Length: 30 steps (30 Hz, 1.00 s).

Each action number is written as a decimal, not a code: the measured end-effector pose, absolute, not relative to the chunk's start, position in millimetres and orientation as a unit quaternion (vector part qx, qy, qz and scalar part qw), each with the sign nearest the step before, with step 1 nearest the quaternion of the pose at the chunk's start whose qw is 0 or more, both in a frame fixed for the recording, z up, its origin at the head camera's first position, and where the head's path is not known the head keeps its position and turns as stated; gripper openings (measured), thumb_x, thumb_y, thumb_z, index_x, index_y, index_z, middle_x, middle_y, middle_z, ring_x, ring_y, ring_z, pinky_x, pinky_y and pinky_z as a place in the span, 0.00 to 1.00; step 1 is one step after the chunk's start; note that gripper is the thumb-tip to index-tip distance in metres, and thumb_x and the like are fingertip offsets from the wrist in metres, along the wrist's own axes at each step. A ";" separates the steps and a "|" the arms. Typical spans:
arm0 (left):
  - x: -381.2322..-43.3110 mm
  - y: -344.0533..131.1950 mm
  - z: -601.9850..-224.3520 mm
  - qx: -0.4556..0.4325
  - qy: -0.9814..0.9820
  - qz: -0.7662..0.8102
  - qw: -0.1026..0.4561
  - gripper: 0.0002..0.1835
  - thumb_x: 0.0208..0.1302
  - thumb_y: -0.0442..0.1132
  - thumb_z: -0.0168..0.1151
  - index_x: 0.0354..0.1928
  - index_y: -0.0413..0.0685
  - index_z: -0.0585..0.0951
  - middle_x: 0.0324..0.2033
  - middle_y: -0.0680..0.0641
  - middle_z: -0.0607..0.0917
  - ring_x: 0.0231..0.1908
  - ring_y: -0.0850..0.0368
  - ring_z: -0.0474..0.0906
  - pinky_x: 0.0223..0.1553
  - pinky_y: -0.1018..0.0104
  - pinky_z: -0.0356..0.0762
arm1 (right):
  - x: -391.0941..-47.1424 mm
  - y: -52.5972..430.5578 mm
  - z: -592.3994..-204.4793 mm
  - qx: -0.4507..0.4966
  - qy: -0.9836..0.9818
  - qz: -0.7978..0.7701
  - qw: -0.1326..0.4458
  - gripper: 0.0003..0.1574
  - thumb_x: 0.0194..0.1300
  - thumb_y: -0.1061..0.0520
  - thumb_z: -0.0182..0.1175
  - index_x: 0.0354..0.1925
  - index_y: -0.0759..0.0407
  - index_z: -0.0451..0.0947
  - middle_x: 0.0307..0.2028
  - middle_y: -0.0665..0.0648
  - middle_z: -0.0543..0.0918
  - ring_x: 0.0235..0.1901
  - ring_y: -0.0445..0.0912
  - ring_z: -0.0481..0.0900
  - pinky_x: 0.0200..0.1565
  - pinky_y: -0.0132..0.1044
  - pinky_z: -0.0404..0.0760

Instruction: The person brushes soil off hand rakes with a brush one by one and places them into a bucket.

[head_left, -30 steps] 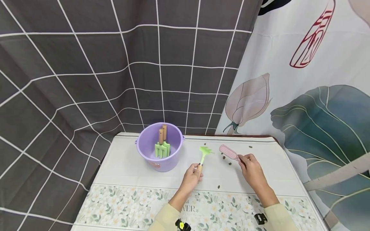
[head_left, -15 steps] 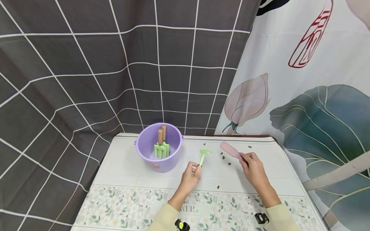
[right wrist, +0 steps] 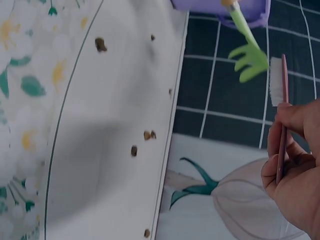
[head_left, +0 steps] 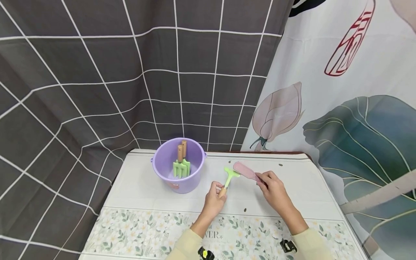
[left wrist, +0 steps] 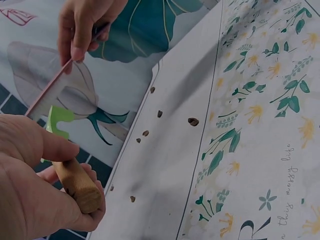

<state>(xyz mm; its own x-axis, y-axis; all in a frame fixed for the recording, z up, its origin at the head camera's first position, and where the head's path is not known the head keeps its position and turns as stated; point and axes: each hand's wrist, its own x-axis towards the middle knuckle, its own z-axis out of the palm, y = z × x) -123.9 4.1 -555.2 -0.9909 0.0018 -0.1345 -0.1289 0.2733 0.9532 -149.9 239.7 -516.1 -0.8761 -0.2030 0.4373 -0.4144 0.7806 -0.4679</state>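
Note:
My left hand [head_left: 212, 203] holds a small hand rake [head_left: 231, 174] by its wooden handle, the green tined head pointing away over the table. In my right hand [head_left: 274, 190] is a pink brush [head_left: 244, 170], gripped at the handle end. White bristles [right wrist: 275, 82] show along one side of the brush in the right wrist view. The brush head reaches the rake's tines, overlapping them slightly in the head view. In the left wrist view the rake's handle [left wrist: 81, 191] lies between thumb and fingers. Both tools are held above the white tabletop.
A purple bucket [head_left: 191, 186] stands at the back left, with a green fork [head_left: 180, 169] and another green tool [head_left: 187, 164] inside. Several small brown bits [left wrist: 193, 121] are scattered on the tabletop [head_left: 130, 187]. A dark gridded curtain [head_left: 156, 90] hangs behind.
The right hand has moved left, bringing the brush head from apart to right at the rake's tines. The rake has turned in the left hand. The bucket has stayed put.

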 end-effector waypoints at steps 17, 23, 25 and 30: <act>-122.0 5.6 -556.3 -0.016 0.812 0.581 0.048 0.21 0.66 0.25 0.60 0.61 0.42 0.75 0.39 0.46 0.74 0.38 0.57 0.71 0.38 0.69 0.75 | -155.8 209.6 -507.8 0.214 -0.945 0.215 0.124 0.16 0.68 0.65 0.67 0.53 0.64 0.86 0.38 0.56 0.78 0.32 0.41 0.77 0.31 0.35 0.82; -122.9 5.5 -559.3 -0.012 0.811 0.584 0.038 0.21 0.64 0.24 0.62 0.58 0.46 0.77 0.38 0.46 0.76 0.37 0.58 0.71 0.38 0.68 0.74 | -161.1 212.4 -499.9 0.195 -0.945 0.248 0.084 0.17 0.70 0.64 0.65 0.57 0.65 0.84 0.38 0.56 0.79 0.31 0.40 0.73 0.28 0.32 0.76; -123.6 5.4 -560.6 -0.012 0.811 0.584 0.037 0.22 0.62 0.24 0.64 0.57 0.47 0.79 0.38 0.47 0.77 0.36 0.58 0.72 0.38 0.69 0.74 | -163.3 216.0 -497.1 0.184 -0.945 0.261 0.069 0.18 0.71 0.64 0.64 0.57 0.65 0.84 0.37 0.56 0.80 0.30 0.41 0.72 0.28 0.32 0.74; -124.0 5.6 -562.2 -0.006 0.816 0.578 0.027 0.24 0.58 0.24 0.67 0.55 0.50 0.81 0.36 0.49 0.79 0.33 0.62 0.74 0.35 0.71 0.76 | -168.5 227.2 -491.1 0.161 -0.946 0.276 0.047 0.16 0.71 0.64 0.63 0.56 0.67 0.85 0.36 0.57 0.81 0.29 0.41 0.73 0.27 0.31 0.73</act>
